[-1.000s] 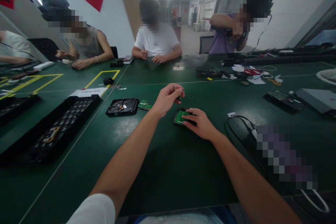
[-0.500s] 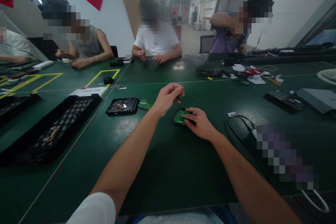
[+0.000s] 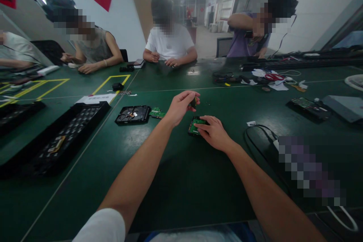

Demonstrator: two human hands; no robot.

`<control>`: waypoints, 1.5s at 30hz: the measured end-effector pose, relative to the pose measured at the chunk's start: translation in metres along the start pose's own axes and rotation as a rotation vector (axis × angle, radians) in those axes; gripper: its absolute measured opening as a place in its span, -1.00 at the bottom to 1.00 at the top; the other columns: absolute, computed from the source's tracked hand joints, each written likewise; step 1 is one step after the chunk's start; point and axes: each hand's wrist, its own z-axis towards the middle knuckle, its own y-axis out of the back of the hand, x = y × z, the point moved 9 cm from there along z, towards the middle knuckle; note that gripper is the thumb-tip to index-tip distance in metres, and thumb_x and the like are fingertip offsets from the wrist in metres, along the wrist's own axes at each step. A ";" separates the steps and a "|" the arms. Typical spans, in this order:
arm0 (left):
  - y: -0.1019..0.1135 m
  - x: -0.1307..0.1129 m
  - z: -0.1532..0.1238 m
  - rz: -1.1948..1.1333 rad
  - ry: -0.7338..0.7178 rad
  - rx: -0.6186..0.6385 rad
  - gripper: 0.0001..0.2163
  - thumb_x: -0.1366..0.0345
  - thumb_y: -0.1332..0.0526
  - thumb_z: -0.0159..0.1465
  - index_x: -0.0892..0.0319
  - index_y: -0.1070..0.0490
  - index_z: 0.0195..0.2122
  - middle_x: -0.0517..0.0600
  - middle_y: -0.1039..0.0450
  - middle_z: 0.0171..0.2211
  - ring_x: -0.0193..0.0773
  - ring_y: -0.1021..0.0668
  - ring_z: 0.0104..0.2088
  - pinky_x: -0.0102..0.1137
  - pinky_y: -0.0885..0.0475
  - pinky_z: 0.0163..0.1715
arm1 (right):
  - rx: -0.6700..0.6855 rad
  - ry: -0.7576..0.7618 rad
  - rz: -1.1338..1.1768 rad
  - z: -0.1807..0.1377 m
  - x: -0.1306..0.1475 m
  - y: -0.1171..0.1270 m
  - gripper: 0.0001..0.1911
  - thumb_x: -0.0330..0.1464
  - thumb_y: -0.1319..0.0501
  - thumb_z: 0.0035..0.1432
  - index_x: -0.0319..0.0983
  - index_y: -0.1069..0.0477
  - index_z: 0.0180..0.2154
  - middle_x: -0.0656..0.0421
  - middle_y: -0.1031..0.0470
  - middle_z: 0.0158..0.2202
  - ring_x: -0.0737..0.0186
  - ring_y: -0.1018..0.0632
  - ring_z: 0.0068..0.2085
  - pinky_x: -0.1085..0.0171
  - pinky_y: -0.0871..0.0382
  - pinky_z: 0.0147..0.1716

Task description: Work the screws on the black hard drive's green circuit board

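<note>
My left hand (image 3: 183,106) is closed, thumb against fingers, around a small dark object with a yellow edge (image 3: 193,103); most of it is hidden. It hovers just above and to the left of a hard drive (image 3: 194,129), which lies on the table with its green circuit board facing up. My right hand (image 3: 213,131) grips this drive from the right, with fingertips on the board and fingers over its far edge. Left of my left forearm lie another drive in a black casing (image 3: 132,115) and a loose green circuit board (image 3: 157,113).
Long black trays (image 3: 56,140) stand on the left. On the right are a black cable (image 3: 256,147), another drive with a circuit board (image 3: 309,107) and a grey box (image 3: 344,107). Several people sit across the green table (image 3: 193,189). Scraps and red-handled scissors (image 3: 274,77) lie further back.
My right hand has shifted slightly left over the drive's board. The dark object in my left hand shows a little more. Across the table, the person at right has moved slightly.
</note>
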 end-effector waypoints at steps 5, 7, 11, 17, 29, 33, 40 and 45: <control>0.000 -0.002 -0.001 -0.007 -0.009 0.004 -0.71 0.05 -0.31 0.33 0.18 -0.57 -0.12 0.06 -0.54 -0.21 -0.24 -0.59 -0.19 -0.48 -0.50 -0.42 | 0.018 -0.025 -0.013 0.000 -0.002 0.000 -0.65 -0.28 -0.16 0.44 0.04 -0.54 0.16 0.04 -0.36 0.32 -0.12 -0.35 0.34 -0.28 -0.16 0.31; -0.001 -0.003 -0.001 -0.012 0.000 0.006 -0.71 0.06 -0.31 0.33 0.19 -0.57 -0.12 0.07 -0.55 -0.21 -0.23 -0.60 -0.18 -0.48 -0.50 -0.41 | 0.031 -0.036 -0.018 0.000 -0.002 0.000 -0.64 -0.27 -0.15 0.44 0.04 -0.53 0.18 0.03 -0.34 0.34 -0.12 -0.34 0.35 -0.28 -0.14 0.32; -0.005 -0.001 -0.002 -0.106 0.055 0.052 -0.71 0.12 -0.30 0.34 0.21 -0.58 -0.06 0.12 -0.56 -0.15 -0.18 -0.61 -0.13 -0.43 -0.55 -0.35 | 0.058 -0.064 -0.029 -0.001 -0.003 -0.002 -0.63 -0.25 -0.14 0.45 0.07 -0.51 0.21 0.05 -0.31 0.37 -0.14 -0.33 0.37 -0.32 -0.10 0.33; -0.003 0.000 -0.001 -0.142 0.045 0.045 -0.74 0.14 -0.34 0.33 0.19 -0.56 -0.06 0.07 -0.55 -0.15 -0.24 -0.60 -0.13 -0.35 -0.62 -0.21 | 0.064 -0.087 -0.035 -0.003 -0.008 -0.007 -0.61 -0.21 -0.13 0.46 0.13 -0.46 0.24 0.09 -0.28 0.40 -0.14 -0.30 0.38 -0.36 -0.06 0.33; -0.003 -0.002 -0.002 -0.104 0.016 0.052 -0.75 0.14 -0.35 0.33 0.17 -0.54 -0.07 0.06 -0.51 -0.15 -0.26 -0.57 -0.14 -0.34 -0.62 -0.20 | 0.041 -0.092 -0.025 -0.003 -0.009 -0.005 -0.61 -0.18 -0.14 0.45 0.08 -0.47 0.24 0.06 -0.30 0.38 -0.10 -0.32 0.37 -0.28 -0.08 0.33; -0.003 -0.003 -0.003 -0.106 0.016 0.052 -0.74 0.14 -0.34 0.34 0.18 -0.54 -0.06 0.06 -0.51 -0.15 -0.26 -0.57 -0.14 -0.35 -0.62 -0.20 | 0.051 -0.088 -0.027 -0.003 -0.009 -0.006 -0.60 -0.17 -0.14 0.45 0.07 -0.46 0.25 0.03 -0.27 0.40 -0.12 -0.31 0.38 -0.28 -0.08 0.33; -0.001 -0.002 -0.002 -0.105 0.015 0.016 -0.75 0.13 -0.35 0.33 0.18 -0.52 -0.07 0.04 -0.51 -0.17 -0.29 -0.57 -0.16 -0.34 -0.62 -0.19 | 0.069 -0.082 -0.026 -0.003 -0.012 -0.009 -0.59 -0.14 -0.14 0.45 0.12 -0.44 0.26 0.06 -0.25 0.42 -0.13 -0.30 0.38 -0.32 -0.06 0.33; 0.004 -0.002 -0.002 -0.042 0.018 -0.030 -0.69 0.09 -0.41 0.25 0.19 -0.51 -0.11 0.04 -0.50 -0.19 -0.27 -0.57 -0.17 -0.31 -0.64 -0.22 | 0.065 -0.027 -0.004 -0.001 -0.014 -0.007 -0.61 -0.16 -0.15 0.45 0.10 -0.47 0.24 0.07 -0.27 0.41 -0.10 -0.33 0.37 -0.29 -0.07 0.34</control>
